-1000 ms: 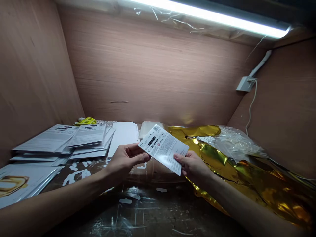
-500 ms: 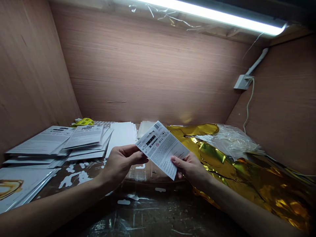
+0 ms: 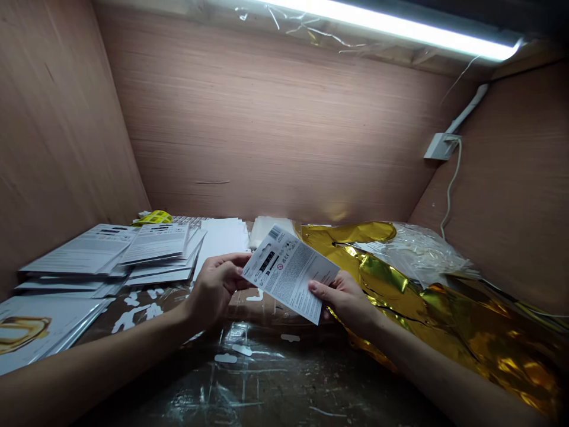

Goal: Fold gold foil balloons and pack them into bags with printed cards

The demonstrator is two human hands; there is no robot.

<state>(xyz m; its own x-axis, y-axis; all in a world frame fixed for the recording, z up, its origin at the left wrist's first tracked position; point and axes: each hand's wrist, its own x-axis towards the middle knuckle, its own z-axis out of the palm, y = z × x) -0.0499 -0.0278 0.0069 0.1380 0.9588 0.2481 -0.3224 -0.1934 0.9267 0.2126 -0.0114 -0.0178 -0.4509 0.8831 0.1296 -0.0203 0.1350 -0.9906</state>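
Observation:
Between my hands, over the middle of the table, is a white printed packaging card (image 3: 291,279), tilted, with a hang slot, a barcode and small print facing me. My right hand (image 3: 349,299) grips its lower right edge, thumb on the printed face and fingers behind. At the card's left corner, by the hang slot, my left hand (image 3: 217,287) is pinched on the edge. Several matching cards (image 3: 155,242) lie stacked to the left of my left hand. Gold foil (image 3: 400,302) spreads crumpled beside and behind my right hand.
White slot-shaped paper scraps (image 3: 225,358) are scattered over the tape-covered table (image 3: 284,385). Farther back are blank white sheets (image 3: 224,237), a yellow roll (image 3: 154,217) and a clear plastic bag (image 3: 413,252). Wooden panels (image 3: 267,118) enclose the back and sides.
The card has turned slightly, its barcode end moving left and down. My left fingers have shifted a little at its corner; the right grip stays. The whole view has moved slightly.

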